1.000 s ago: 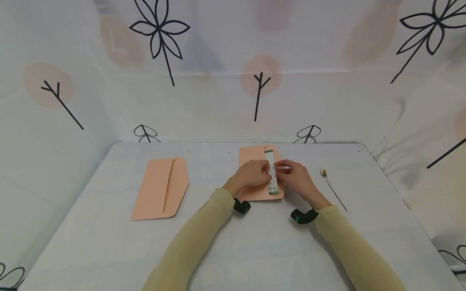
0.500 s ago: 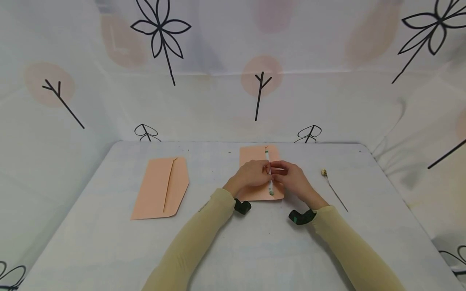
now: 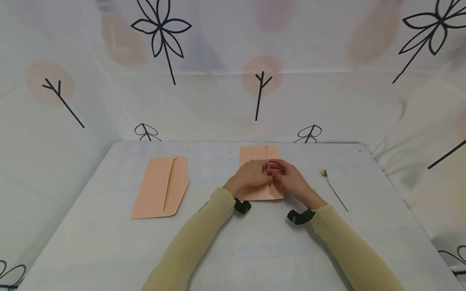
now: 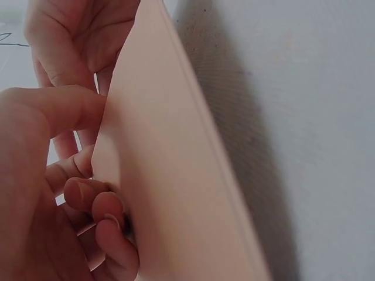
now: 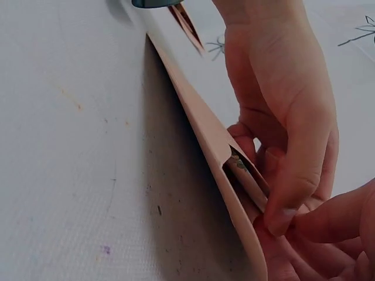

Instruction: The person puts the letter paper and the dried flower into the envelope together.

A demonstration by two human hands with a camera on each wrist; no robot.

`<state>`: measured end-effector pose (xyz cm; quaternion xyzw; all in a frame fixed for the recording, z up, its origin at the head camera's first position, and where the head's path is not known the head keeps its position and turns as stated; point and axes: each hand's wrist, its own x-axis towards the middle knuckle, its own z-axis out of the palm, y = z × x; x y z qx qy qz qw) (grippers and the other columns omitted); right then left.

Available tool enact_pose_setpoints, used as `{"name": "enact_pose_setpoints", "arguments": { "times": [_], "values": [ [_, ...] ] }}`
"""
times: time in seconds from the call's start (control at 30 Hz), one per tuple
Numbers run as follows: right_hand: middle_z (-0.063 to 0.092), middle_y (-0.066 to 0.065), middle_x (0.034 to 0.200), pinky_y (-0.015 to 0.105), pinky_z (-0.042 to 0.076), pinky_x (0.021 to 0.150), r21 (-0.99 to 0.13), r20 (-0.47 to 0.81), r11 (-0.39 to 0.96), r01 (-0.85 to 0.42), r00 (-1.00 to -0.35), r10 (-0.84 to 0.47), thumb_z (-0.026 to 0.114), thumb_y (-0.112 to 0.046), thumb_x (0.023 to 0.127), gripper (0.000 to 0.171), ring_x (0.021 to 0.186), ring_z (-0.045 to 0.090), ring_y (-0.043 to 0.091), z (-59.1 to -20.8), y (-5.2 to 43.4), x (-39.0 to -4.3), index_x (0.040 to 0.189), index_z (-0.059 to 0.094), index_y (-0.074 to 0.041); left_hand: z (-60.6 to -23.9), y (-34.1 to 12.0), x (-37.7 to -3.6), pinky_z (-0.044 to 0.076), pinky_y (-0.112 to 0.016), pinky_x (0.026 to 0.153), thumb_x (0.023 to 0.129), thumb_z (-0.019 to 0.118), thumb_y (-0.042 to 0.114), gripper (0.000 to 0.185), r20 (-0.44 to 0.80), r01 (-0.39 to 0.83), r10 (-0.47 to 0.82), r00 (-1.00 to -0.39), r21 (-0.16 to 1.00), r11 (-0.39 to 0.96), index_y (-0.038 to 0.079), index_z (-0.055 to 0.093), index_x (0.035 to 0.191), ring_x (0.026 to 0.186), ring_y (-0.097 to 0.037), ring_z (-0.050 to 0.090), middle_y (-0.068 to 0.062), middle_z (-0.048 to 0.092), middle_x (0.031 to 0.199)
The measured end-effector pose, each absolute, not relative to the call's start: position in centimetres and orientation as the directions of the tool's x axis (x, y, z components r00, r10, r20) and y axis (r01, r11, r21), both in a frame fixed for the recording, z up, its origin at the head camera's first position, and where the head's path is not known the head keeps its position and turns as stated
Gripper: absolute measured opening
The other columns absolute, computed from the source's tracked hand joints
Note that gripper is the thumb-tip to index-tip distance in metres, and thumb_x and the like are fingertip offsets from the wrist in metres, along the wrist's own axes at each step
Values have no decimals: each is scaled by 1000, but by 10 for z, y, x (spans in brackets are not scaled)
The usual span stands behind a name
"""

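A peach envelope point(image 3: 251, 152) lies toward the back of the table, with both hands at its open side. My left hand point(image 3: 250, 173) holds the opening from the left; its thumb and curled fingers show at the envelope edge in the left wrist view. My right hand point(image 3: 293, 180) faces it from the right, fingers bent at the flap side and pinching there. In the right wrist view a card point(image 5: 239, 159) with green print shows just inside the opening. The rest of the card is hidden in the envelope. The hands' fingertips meet and overlap.
Another peach envelope point(image 3: 156, 188) lies flat at the left of the table. To the right lies a dried flower point(image 3: 324, 173) with a thin stem. The white table point(image 3: 269, 250) ends against a patterned cloth backdrop point(image 3: 211, 101).
The white strip of card with green ends has slid left into the envelope and out of sight in the head view. My right hand moved slightly left with it; my left hand stayed.
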<state>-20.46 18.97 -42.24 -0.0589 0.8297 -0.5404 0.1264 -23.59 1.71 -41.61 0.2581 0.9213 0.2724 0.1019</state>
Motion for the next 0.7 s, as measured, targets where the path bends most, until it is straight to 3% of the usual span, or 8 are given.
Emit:
{"name": "enact_pose_setpoints", "arguments": {
  "times": [0.33,0.7],
  "values": [
    [42,22,149,50,37,107,-908,-186,417,40,-930,-317,50,-4,102,52,135,43,36,-426,194,-207,152,34,-5,-418,17,-236,35,-24,57,91,66,32,17,-75,418,533,-843,532,736,18,56,91,64,-11,50,4,54,73],
    [50,21,143,46,43,103,-906,-169,424,14,-928,-332,54,-13,103,52,131,49,34,-427,206,-200,150,35,-2,-423,20,-236,37,-25,59,90,67,35,18,-122,399,509,-852,480,782,21,56,91,67,-12,52,6,56,74]
  ]
}}
